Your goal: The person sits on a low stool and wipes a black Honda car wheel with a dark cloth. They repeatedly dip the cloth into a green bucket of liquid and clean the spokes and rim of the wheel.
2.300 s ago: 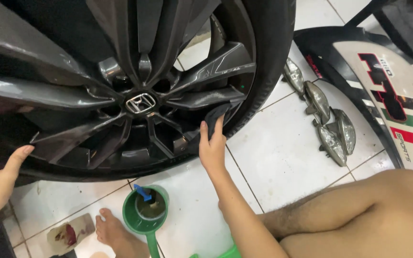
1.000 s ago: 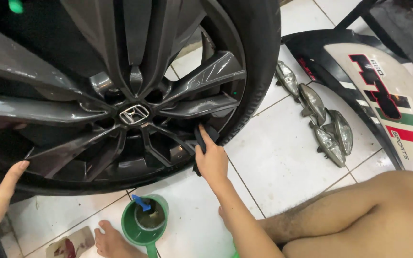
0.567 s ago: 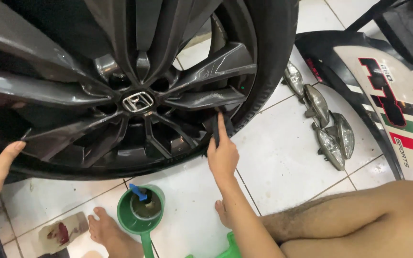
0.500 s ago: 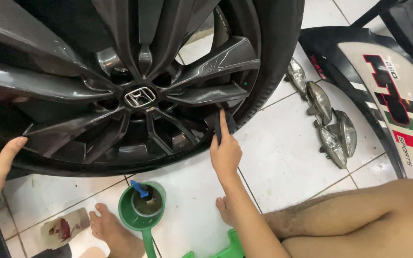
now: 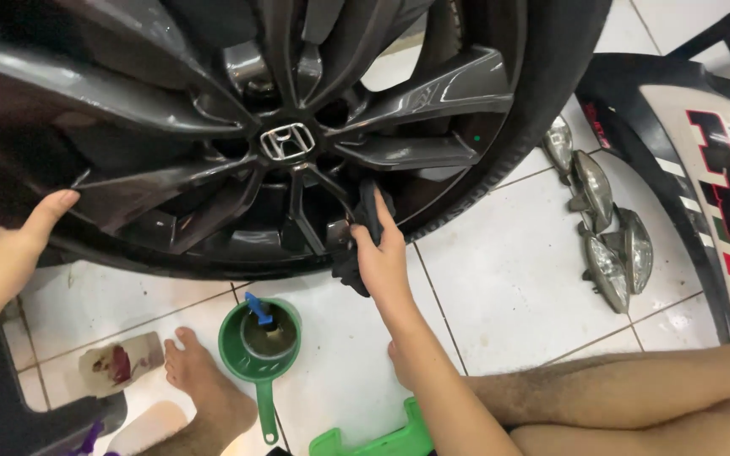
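Observation:
A large dark grey alloy wheel [image 5: 213, 152] in its black tyre [image 5: 542, 110] stands upright on the white tiled floor. My right hand [image 5: 382, 253] grips a dark cloth [image 5: 363, 228] and presses it between the lower spokes, just right of the hub emblem. My left hand [image 5: 2, 245] rests flat against the tyre's left edge, thumb stretched out along the rim. My bare foot [image 5: 204, 380] rests on the tiles below the wheel.
A green dipper [image 5: 259, 342] with liquid and a small blue tool stands under the wheel. Several car lamps [image 5: 601, 228] lie at right beside a painted body panel [image 5: 711, 177]. A green plastic piece [image 5: 373, 439] and a small packet [image 5: 116, 363] lie near me.
My right hand with the cloth slid from the tyre's inner rim leftward, deeper between the lower spokes. My left hand stayed on the tyre's left edge.

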